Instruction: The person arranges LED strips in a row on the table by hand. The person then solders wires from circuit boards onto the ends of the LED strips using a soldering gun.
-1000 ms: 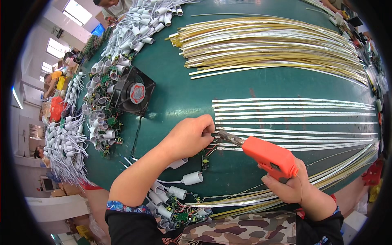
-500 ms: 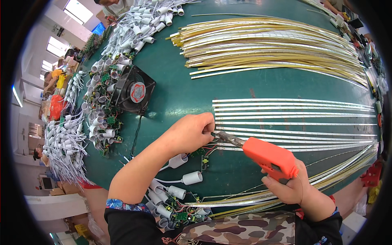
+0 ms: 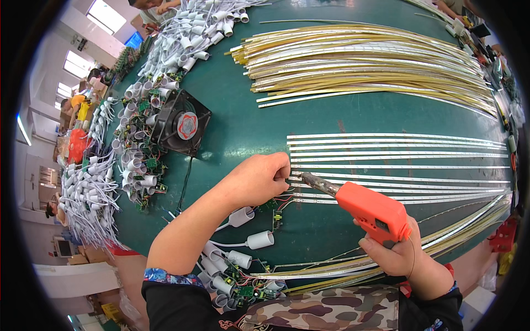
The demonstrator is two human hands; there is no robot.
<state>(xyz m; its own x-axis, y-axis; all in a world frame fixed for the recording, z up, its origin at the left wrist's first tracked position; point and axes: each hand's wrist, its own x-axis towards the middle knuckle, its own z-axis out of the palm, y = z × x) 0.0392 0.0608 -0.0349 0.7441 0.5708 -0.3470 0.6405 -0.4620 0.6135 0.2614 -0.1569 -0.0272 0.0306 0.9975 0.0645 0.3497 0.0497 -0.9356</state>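
Note:
My right hand [image 3: 395, 255] is closed around the grip of a red soldering gun [image 3: 369, 208]. Its dark metal tip points left, at the ends of several narrow white LED strips [image 3: 397, 155] laid side by side on the green table. Just beyond that tip, my left hand [image 3: 264, 175] is pinched at the strip ends; what its fingertips hold is hidden. Thin wires run from below it to a small circuit board [image 3: 277, 219]. White lamp sockets with cords, among them one white socket [image 3: 260, 240], lie near my left forearm.
A black square fan [image 3: 182, 122] stands at the left, beside heaped sockets with green boards [image 3: 132, 160]. A thick bundle of yellow and white strips [image 3: 359, 60] covers the far side. More strips [image 3: 331, 271] and sockets [image 3: 222, 285] lie close to my body. Other people work around the table.
The soldering gun has shifted slightly right and up with my right hand, its tip drawing a little away from my left fingers. My left hand has stayed in place.

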